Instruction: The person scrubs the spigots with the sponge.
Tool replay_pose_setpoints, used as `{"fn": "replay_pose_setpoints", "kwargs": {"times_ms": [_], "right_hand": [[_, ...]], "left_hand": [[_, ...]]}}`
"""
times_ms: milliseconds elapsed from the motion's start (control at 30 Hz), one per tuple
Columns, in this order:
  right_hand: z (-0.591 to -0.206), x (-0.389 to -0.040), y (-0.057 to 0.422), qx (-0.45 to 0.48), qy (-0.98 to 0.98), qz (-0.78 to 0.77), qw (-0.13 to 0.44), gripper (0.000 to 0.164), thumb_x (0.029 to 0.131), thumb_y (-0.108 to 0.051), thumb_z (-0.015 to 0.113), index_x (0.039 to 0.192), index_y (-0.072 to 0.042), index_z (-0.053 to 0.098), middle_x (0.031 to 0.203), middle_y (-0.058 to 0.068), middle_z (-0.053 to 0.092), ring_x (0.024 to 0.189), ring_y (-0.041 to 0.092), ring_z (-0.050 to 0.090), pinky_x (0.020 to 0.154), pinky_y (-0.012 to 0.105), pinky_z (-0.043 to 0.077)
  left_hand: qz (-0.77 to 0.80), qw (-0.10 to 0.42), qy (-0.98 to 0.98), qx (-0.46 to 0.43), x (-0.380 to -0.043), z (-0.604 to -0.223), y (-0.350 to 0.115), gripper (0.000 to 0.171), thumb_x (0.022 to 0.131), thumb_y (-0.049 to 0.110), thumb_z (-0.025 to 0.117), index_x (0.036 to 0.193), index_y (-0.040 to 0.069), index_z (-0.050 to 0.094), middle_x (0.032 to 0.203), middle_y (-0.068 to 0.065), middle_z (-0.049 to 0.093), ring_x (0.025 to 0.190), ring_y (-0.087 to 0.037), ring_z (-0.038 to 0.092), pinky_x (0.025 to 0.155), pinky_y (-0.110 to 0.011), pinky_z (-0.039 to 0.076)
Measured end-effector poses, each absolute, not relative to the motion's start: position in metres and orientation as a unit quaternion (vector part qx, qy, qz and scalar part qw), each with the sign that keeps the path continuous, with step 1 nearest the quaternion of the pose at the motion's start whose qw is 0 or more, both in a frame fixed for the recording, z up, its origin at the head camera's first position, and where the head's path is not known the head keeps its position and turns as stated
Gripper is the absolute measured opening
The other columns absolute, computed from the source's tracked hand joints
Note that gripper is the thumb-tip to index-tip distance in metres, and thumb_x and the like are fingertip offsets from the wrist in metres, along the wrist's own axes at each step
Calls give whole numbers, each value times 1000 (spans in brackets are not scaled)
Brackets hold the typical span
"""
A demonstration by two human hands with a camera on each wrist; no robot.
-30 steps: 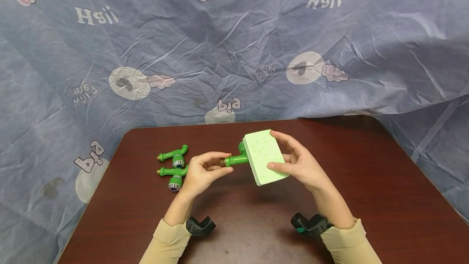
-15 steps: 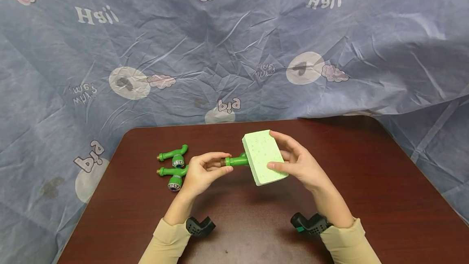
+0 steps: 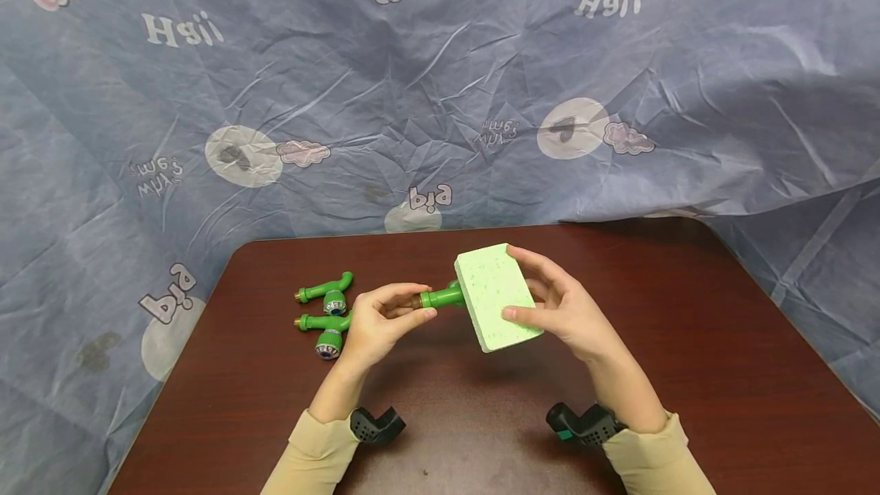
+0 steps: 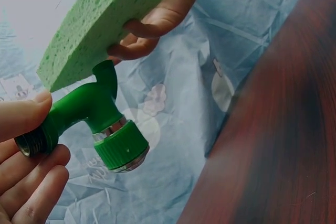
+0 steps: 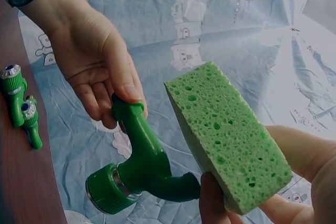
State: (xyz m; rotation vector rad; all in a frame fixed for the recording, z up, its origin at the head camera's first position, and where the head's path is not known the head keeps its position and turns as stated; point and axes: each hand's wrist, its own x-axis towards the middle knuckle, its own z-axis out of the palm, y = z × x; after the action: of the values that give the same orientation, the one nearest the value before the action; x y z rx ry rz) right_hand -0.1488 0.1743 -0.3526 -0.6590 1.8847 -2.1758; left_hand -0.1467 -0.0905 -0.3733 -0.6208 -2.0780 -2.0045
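My left hand [image 3: 381,319] pinches a green faucet [image 3: 443,296] by its brass threaded end, thumb on one side and fingers on the other. In the left wrist view its ribbed knob [image 4: 123,148] hangs below the body. My right hand [image 3: 564,308] grips a light green sponge [image 3: 498,296] by its right side, thumb on the near face. From the head view the sponge hides the faucet's outlet half. The right wrist view has the curved spout [image 5: 181,186] close to the right fingers; whether it touches them or the sponge I cannot tell. Both things are held above the table.
Two more green faucets lie left of my left hand on the dark wooden table [image 3: 687,342]: a farther one [image 3: 323,290] and a nearer one [image 3: 318,322], partly behind that hand. A blue printed cloth [image 3: 440,98] hangs behind the table.
The held faucet has turned in my left fingers: its upper part sank behind the sponge, and its pipe now slants up toward the sponge. The sponge and right hand have barely moved.
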Motion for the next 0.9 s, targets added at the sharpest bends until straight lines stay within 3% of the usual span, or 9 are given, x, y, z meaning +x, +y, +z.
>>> {"fn": "replay_pose_setpoints", "kwargs": {"times_ms": [367, 667, 900], "right_hand": [[-356, -141, 160, -257, 621, -728, 132, 77, 77, 11, 69, 143, -5, 33, 108, 23, 54, 75, 33, 67, 64, 48, 57], [-357, -138, 151, -275, 622, -723, 118, 75, 76, 12, 69, 142, -1, 35, 139, 12, 29, 94, 28, 62, 64, 49, 57], [-357, -138, 152, -277, 627, -719, 110, 75, 75, 12, 70, 141, 1, 36, 138, 14, 32, 91, 27, 62, 61, 47, 57]], "left_hand": [[-692, 119, -683, -203, -153, -383, -90, 31, 70, -17, 72, 100, -15, 64, 92, -29, 65, 79, -10, 67, 69, -30, 58], [-696, 125, -678, -200, -162, -399, -91, 32, 71, -10, 76, 102, -10, 67, 90, -24, 68, 79, -13, 68, 68, -30, 58], [-702, 124, -671, -204, -161, -399, -91, 33, 70, -10, 77, 102, -10, 67, 91, -26, 67, 79, -14, 68, 68, -31, 58]]}}
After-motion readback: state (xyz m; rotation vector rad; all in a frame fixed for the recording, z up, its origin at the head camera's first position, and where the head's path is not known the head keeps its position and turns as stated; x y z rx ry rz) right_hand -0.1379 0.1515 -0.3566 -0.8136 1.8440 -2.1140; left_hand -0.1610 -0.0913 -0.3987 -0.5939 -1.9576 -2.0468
